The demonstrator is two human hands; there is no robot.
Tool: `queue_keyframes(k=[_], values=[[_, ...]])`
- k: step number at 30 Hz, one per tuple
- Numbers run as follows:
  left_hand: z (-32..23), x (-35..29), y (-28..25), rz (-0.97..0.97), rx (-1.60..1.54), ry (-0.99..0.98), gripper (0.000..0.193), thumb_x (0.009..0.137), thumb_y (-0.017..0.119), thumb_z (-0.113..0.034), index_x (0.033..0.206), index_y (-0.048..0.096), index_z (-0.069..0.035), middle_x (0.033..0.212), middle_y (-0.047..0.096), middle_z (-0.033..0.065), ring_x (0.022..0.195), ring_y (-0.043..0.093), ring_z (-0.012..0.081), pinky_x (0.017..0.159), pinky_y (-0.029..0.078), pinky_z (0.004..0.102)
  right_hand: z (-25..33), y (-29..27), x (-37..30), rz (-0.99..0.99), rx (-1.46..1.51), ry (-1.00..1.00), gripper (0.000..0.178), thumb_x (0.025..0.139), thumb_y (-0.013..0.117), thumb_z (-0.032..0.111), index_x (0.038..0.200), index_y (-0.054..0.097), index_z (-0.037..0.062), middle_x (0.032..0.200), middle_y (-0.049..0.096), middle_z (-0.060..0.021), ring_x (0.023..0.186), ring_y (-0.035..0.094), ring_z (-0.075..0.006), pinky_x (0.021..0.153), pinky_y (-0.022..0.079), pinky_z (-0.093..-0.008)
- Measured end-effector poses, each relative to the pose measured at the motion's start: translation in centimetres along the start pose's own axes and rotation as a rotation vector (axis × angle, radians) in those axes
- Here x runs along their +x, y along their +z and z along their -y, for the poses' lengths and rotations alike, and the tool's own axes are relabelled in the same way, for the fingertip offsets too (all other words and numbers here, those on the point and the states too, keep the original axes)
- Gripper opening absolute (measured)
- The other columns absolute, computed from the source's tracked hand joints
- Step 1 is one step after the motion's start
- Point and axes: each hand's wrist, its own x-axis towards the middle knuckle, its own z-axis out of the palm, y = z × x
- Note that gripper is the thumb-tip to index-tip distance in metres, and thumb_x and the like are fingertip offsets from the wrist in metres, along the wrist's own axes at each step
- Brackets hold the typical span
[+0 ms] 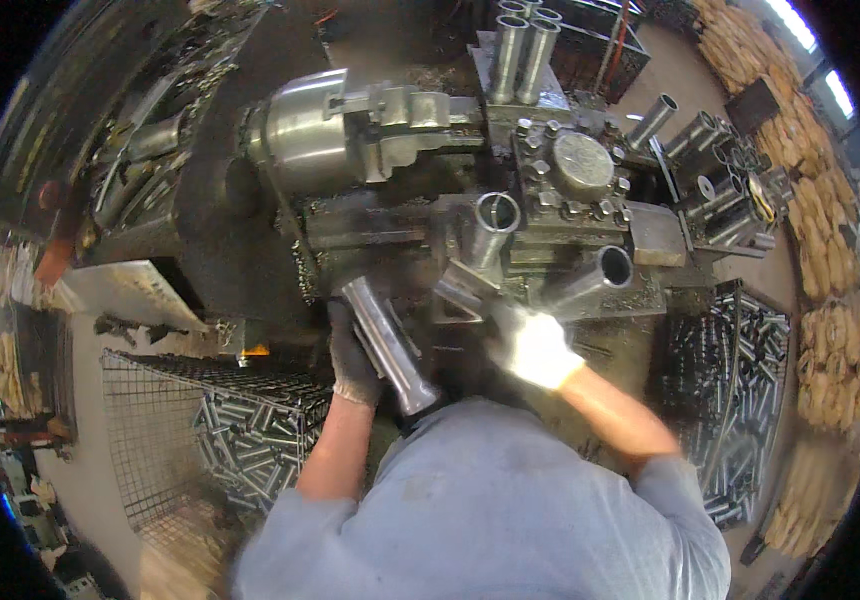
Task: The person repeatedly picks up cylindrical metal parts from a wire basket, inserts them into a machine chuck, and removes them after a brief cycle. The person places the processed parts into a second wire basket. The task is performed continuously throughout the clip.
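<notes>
1. Left hand (350, 355): gloved, fingers clamped around steel tube (388, 345); it slants in front of me, lower end near my shirt (510, 490).
2. Right hand (535, 343): gloved, at end of flat bar (460, 288); can't tell if my fingers grip it.
3. Upright tube (491, 235) just beyond the bar, chuck (312, 130) farther, upper left.

Long silver tube (390, 345) over here's metal, smooth & v. glossy. Left hand (350, 355) wears a dark-grey cloth glove, matt. Big silver cylindrical chuck (305, 130): bare metal, polished, w/ bright streaks. Round grey metal disc (582, 162) looks duller. Pale-blue shirt (540, 500): soft cloth, matt. Grey mesh basket (155, 430): metal wire.
</notes>
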Motion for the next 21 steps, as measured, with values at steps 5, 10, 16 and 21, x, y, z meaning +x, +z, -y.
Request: queue_keyframes(k=[5,10,16,21], values=[[-1.0,2.9,-3.8,0.068,-0.048,0.031,0.082,0.101,0.034,-0.078,0.130,0.065,-0.008,0.109,0.073,0.0162,0.093,0.073,0.0387,0.076,0.062,0.0562,0.9,4.5,7.0,-0.073,-0.254,-0.055,0.031,0.088,0.068,0.026,0.112,0.069,0.0072,0.082,0.073,-0.0179,0.064,0.072,-0.0357,0.057,0.056,-0.0514],[-1.9,4.0,-1.4,0.133,-0.057,0.115,0.074,0.103,0.039,-0.072,0.128,0.066,-0.008,0.114,0.073,0.0134,0.102,0.072,0.0350,0.087,0.060,0.0492,3.3,-2.1,8.4,0.178,0.909,0.263,0.043,0.088,0.077,0.036,0.117,0.072,0.0044,0.092,0.075,-0.0134,0.082,0.072,-0.0257,0.076,0.057,-0.0368],[-2.4,1.4,7.4,0.339,-0.036,0.185,0.068,0.106,0.046,-0.062,0.150,0.053,-0.010,0.149,0.057,0.0117,0.136,0.054,0.0313,0.117,0.042,0.0463,12.1,-6.2,11.7,0.305,0.716,0.416,0.066,0.075,0.088,0.037,0.122,0.067,-0.0023,0.095,0.072,-0.0129,0.086,0.068,-0.0208,0.082,0.056,-0.0383],[-13.9,8.5,15.2,0.139,1.758,0.863,0.072,0.085,0.073,-0.034,0.147,0.051,-0.007,0.142,0.059,0.0172,0.136,0.053,0.0344,0.119,0.039,0.0475,9.5,-17.3,13.0,0.071,0.344,-0.145,0.076,0.074,0.084,0.027,0.140,0.057,0.0021,0.119,0.072,-0.0215,0.102,0.074,-0.0362,0.090,0.059,-0.0439]])
